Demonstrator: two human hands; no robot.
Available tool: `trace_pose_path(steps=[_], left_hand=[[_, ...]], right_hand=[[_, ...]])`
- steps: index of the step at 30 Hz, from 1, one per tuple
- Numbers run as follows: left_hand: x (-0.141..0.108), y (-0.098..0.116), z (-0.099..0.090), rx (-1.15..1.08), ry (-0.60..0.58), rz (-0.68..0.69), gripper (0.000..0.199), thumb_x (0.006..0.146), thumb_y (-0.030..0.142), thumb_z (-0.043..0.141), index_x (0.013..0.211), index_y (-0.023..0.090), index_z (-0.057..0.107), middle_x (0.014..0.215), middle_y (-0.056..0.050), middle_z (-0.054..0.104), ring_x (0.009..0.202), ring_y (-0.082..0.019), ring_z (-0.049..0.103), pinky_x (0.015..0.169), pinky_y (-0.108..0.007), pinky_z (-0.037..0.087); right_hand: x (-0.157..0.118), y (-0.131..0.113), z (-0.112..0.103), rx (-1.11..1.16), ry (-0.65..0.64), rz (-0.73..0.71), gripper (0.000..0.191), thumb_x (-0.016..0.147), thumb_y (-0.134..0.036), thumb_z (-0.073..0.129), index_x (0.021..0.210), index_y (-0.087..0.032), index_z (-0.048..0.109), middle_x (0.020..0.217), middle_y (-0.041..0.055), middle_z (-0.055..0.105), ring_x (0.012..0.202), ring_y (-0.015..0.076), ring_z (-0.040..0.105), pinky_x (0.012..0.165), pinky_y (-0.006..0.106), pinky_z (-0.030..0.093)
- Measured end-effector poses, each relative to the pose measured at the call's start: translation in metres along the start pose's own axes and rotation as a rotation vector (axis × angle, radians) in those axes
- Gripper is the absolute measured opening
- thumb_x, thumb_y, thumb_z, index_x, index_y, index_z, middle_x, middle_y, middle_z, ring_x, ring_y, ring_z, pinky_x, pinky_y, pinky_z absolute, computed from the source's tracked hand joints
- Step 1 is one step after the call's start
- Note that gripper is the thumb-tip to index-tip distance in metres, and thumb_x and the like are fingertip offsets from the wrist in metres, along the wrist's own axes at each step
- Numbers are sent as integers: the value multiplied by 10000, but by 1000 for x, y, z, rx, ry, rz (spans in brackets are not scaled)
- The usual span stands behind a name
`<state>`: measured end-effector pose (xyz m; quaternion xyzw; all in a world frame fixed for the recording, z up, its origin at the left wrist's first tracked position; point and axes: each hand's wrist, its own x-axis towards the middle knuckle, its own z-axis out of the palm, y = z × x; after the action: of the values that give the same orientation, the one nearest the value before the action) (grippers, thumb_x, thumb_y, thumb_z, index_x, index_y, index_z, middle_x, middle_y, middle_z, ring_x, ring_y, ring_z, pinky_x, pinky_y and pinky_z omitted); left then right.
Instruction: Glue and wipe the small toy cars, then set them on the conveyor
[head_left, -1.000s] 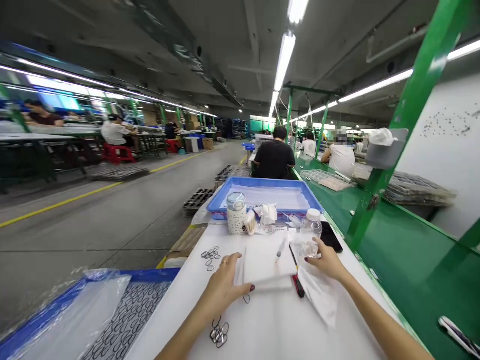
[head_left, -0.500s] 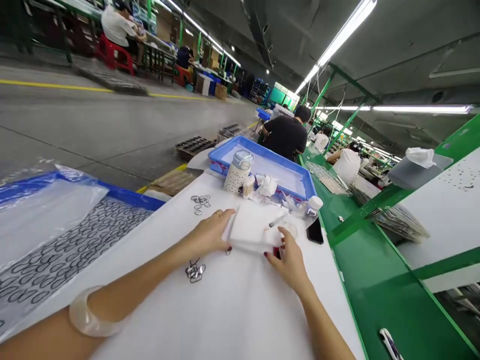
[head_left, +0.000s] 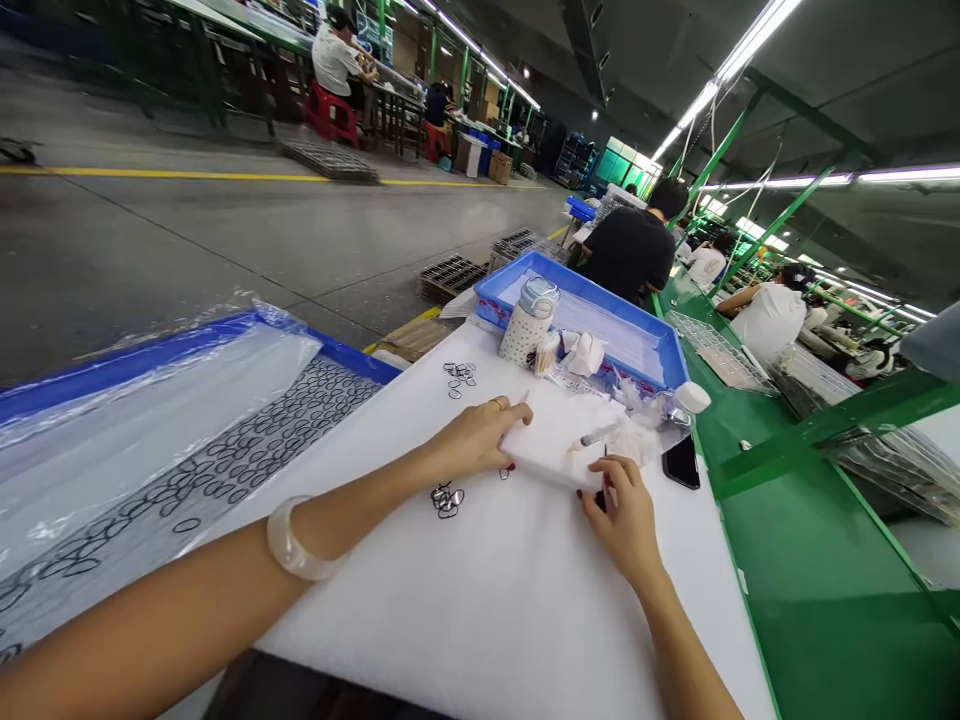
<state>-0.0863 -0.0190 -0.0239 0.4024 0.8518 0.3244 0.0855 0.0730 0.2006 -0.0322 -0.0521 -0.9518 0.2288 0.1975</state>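
A white foam block (head_left: pixel 551 445) lies on the white-covered worktable between my two hands. My left hand (head_left: pixel 480 440), with a ring on one finger, grips its left end, thumb at the front and fingers over the top. My right hand (head_left: pixel 624 515) is closed about the block's right front corner; a small dark thing shows between thumb and fingers, too hidden to name. On top of the block rests a thin grey-tipped tool (head_left: pixel 596 436). Thin black-edged oval rings lie in a small pile (head_left: pixel 448 499) near my left forearm, with another pile (head_left: pixel 459 378) farther back.
Behind the block stand a dotted tumbler (head_left: pixel 529 325), cotton swabs (head_left: pixel 547 355), crumpled tissue (head_left: pixel 583 352) and a blue tray (head_left: pixel 667 350). A white-capped bottle (head_left: pixel 690 398) and a phone (head_left: pixel 682 463) are at right. Many rings fill a plastic-lined blue tray (head_left: pixel 352 362) at left. Co-workers sit beyond.
The view has swung left, so everything sits farther right in the picture. Both hands stay at the foam block; my left fingers now reach farther over its top.
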Motion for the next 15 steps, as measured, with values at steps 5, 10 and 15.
trace_pose_path(steps=[5, 10, 15], left_hand=[[-1, -1, 1, 6, -12, 16, 463, 713, 230, 667, 1162, 248, 553, 1011, -41, 516, 858, -250, 579, 765, -329, 427], [1, -3, -2, -45, -26, -6, 459, 706, 295, 704, 1139, 249, 559, 975, -26, 522, 862, -235, 574, 788, -328, 437], [3, -8, -3, -84, -46, -7, 462, 711, 408, 685, 1127, 249, 564, 992, -33, 541, 880, -238, 571, 808, -334, 447]], right_hand=[[-2, 0, 1, -31, -4, 3, 206, 831, -273, 588, 1034, -249, 563, 1133, 73, 560, 803, 186, 622, 703, 356, 545], [-2, 3, 4, -42, -14, -14, 205, 851, -255, 559, 1055, -252, 542, 1143, 79, 536, 779, 181, 616, 675, 346, 543], [-1, -2, 4, -21, -40, -8, 216, 855, -220, 548, 1071, -230, 550, 1146, 91, 534, 667, 143, 584, 645, 334, 539]])
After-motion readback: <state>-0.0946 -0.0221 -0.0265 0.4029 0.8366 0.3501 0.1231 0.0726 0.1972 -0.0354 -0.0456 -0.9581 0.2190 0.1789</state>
